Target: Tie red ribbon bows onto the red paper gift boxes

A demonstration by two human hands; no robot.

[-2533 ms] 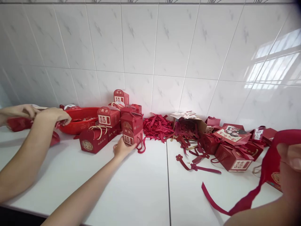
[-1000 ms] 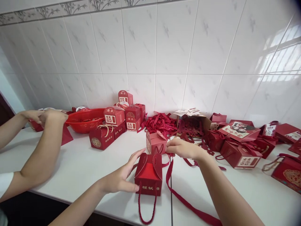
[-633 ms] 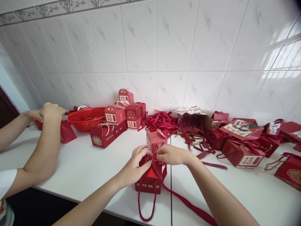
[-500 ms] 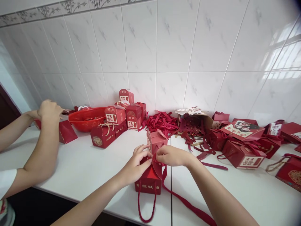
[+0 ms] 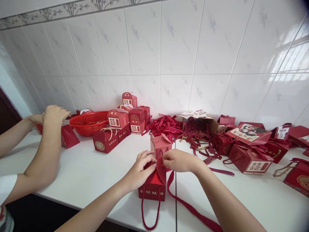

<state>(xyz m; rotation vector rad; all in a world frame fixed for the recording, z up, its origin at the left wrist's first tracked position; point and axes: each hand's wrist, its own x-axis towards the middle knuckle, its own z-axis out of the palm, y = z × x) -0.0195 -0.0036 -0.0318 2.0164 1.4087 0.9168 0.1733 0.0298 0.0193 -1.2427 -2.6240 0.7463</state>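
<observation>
A red gift box (image 5: 152, 192) with gold characters and a rope handle (image 5: 150, 226) hanging down its front stands upright on the white table. My left hand (image 5: 141, 169) grips the box's top from the left, thumb and fingers against the closing flaps. At the right side of those flaps, my right hand (image 5: 180, 160) is closed in a pinch on a dark red ribbon (image 5: 185, 204). From there the ribbon trails over the table toward the front right. My right fingertips are partly hidden. Just behind stands another red box (image 5: 161, 144).
Stacked red boxes (image 5: 118, 119) and a red plastic basket (image 5: 89, 124) are at the back left. A heap of ribbons (image 5: 166, 125), an open carton (image 5: 213, 124) and several boxes (image 5: 251, 158) lie right. A co-worker's hands (image 5: 51, 113) work at far left.
My right hand has shifted slightly right at the box top, and the ribbon beside it has moved a little. My left hand stays on the box. The co-worker's raised hand has moved slightly.
</observation>
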